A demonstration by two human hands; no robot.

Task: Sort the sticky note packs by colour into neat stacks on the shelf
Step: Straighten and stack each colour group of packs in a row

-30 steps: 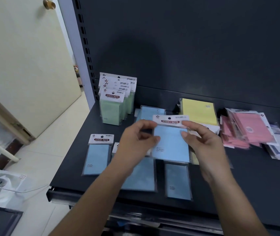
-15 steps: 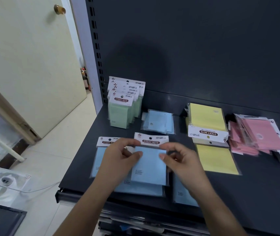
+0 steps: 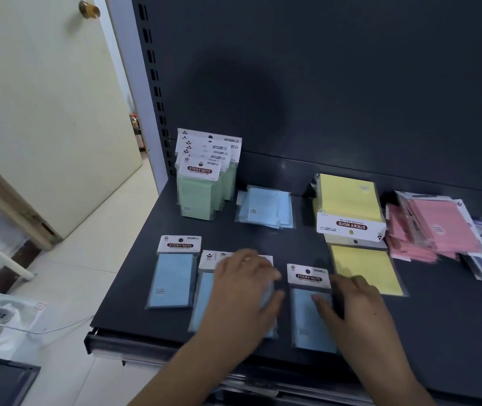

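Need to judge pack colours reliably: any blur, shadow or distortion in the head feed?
Head view: left hand motion-blurred over a blue pack; pink pile at right smeared; broad soft shadow on the shelf's back panel; wide-angle lens tilts the slotted upright.

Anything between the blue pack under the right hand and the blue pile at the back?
Nothing visible. Bare shelf separates that blue pack from the blue pile; green packs and the yellow stack sit to either side.

On the dark shelf (image 3: 453, 332), the left hand (image 3: 245, 294) lay flat on the middle blue sticky note pack (image 3: 204, 303). The right hand (image 3: 354, 309) touched the right blue pack (image 3: 307, 317). Green packs (image 3: 201, 189) stood upright behind them, with yellow packs (image 3: 348, 197) and pink packs (image 3: 436, 227) to the right.
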